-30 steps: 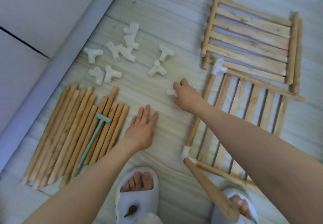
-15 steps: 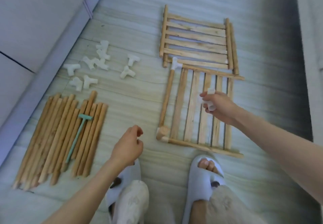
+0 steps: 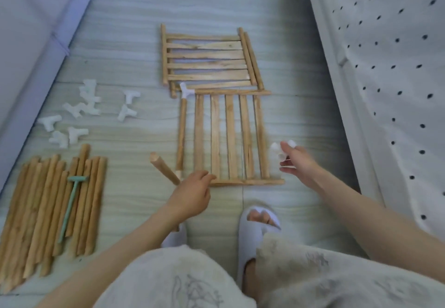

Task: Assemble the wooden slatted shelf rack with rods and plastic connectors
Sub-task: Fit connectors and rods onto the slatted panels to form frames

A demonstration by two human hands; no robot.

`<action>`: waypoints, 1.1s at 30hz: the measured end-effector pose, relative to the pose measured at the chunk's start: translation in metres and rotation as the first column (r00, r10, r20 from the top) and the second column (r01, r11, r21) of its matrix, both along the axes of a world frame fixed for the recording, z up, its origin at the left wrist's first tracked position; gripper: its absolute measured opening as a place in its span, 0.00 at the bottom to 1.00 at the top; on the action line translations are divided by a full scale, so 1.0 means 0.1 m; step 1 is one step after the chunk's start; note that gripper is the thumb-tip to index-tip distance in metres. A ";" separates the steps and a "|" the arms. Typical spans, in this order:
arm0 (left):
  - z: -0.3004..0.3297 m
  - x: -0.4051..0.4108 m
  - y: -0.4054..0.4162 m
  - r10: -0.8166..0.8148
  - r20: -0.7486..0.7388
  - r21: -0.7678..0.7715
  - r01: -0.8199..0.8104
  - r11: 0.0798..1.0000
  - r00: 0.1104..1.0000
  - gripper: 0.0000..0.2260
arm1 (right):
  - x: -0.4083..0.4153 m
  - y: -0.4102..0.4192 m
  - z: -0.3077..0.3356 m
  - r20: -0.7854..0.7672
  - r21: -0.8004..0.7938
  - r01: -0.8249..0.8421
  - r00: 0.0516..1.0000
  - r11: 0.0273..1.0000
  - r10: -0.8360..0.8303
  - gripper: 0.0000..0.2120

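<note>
two connectors sit on the near panel [image 3: 228,139], both on its left side. right hand [image 3: 297,163] pinches a connector [image 3: 277,155] just right of the panel; left hand [image 3: 192,193], loosely curled, holds nothing. most rods [image 3: 53,209] and connectors left of the panel remain unused.

a white slipper [image 3: 255,240] rests on the pale wood-grain floor [image 3: 134,14], near a dotted white fabric [image 3: 397,67].
</note>
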State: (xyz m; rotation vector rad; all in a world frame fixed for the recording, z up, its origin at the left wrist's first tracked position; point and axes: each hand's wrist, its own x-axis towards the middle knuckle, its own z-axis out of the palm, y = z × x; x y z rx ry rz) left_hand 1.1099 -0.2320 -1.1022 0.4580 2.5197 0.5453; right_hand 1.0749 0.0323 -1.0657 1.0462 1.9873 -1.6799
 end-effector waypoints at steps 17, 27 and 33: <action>-0.66 -0.25 -0.14 0.137 0.097 -0.584 -0.055 0.810 0.986 0.20 | -0.38 0.02 -0.80 0.060 -0.165 -0.053 0.996 0.985 0.063 0.11; -0.49 -1.46 0.62 -0.441 -0.177 -0.437 0.332 0.836 0.880 0.26 | -1.20 0.48 -0.97 -0.126 0.039 0.147 0.982 0.988 -0.141 0.13; -0.64 -2.33 1.24 -0.185 -0.133 -0.247 0.148 0.958 0.974 0.28 | -1.50 0.67 -1.29 -0.136 0.191 0.271 0.959 0.944 -0.248 0.04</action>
